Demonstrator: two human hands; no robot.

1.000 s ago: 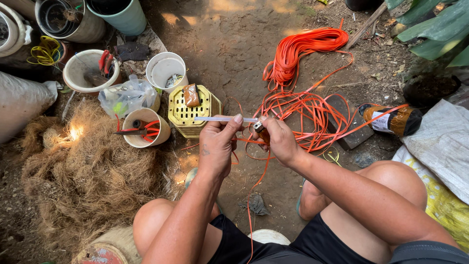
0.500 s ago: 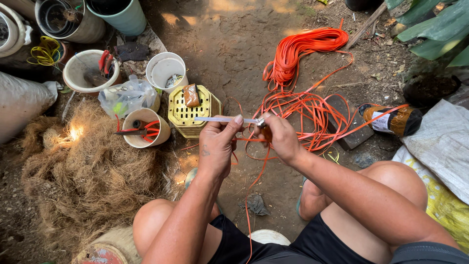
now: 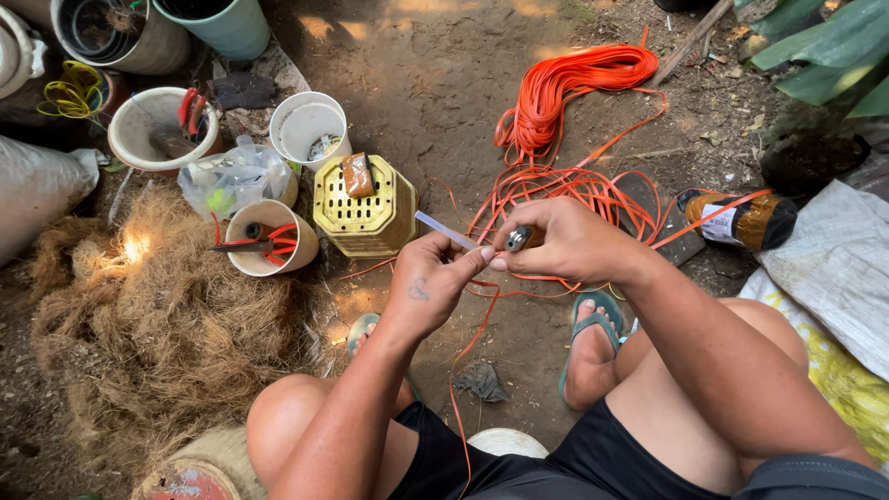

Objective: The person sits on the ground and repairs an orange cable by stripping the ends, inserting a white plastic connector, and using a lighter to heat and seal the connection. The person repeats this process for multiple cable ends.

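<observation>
Orange cord (image 3: 546, 185) meets fingertips of both hands (image 3: 435, 282) (image 3: 560, 241), raised between knees.

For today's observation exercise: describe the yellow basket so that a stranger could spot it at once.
Start at the coil of orange cord on the dirt. Left of its loose strands, just beyond the left hand, sits the yellow basket. Unlike the round white tubs beside it, it is angular, perforated and upturned, carrying a small brown packet.

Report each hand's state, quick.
Left hand: pinching a pale thin strip.
Right hand: closed on a small metal tool.
</observation>
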